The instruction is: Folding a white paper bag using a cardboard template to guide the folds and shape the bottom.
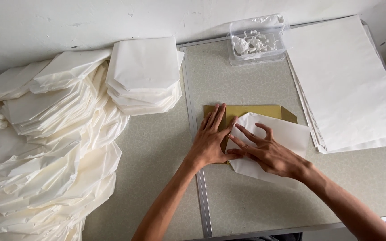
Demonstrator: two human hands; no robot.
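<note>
With both my hands flat and open, left hand (211,140) on the gold template (251,111) and right hand (269,154) pressing the white paper sheet (287,134) mid-counter (246,196), I judge uneven pressure could skew the crease.

a single head-worn camera is looking steeply down and forward from above the person's shoulders, facing the wall (68,18) at the far edge of the table (246,196). it is sitting close, at about arm's reach, taking in both forearms from below and the tabletop from side to side.
</note>
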